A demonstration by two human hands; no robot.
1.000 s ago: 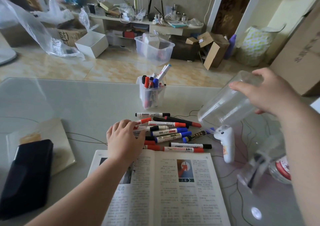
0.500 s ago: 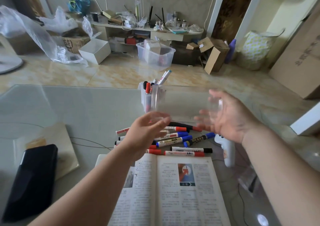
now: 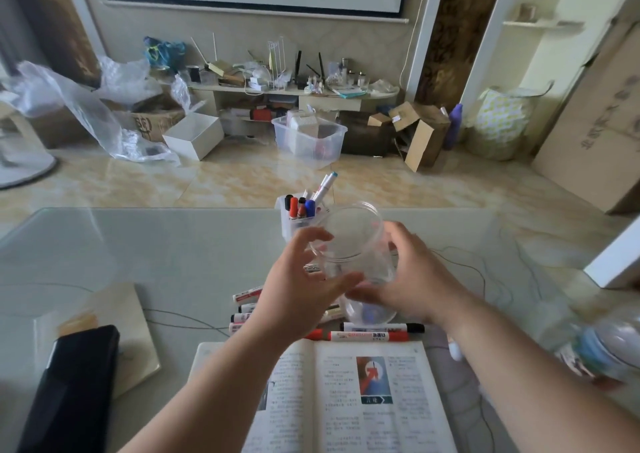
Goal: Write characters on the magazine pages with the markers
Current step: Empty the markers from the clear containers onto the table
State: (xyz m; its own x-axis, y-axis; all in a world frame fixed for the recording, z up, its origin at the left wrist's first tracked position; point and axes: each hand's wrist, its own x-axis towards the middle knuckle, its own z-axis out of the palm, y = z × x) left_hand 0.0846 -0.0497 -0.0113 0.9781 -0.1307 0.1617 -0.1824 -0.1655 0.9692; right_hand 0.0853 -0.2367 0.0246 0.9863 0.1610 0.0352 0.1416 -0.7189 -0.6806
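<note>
An open magazine (image 3: 374,404) with printed text lies at the table's near edge. Just beyond it is a loose pile of red, blue and black markers (image 3: 367,335), partly hidden by my hands. Above the pile I hold an empty clear plastic jar (image 3: 349,244) upright, mouth tilted toward me. My left hand (image 3: 298,289) curls round its left side and my right hand (image 3: 412,279) grips its right side and base. A clear holder with more markers (image 3: 304,210) stands behind the jar.
A black phone (image 3: 72,386) lies on a tan booklet (image 3: 114,317) at the left of the glass table (image 3: 156,255). A plastic bottle (image 3: 602,345) lies blurred at the right. Thin cables run across the table. Boxes and bags clutter the floor beyond.
My right hand brought the clear jar from the right to the middle above the markers. My left hand lifted off the marker pile and took hold of the jar. The view tilted upward.
</note>
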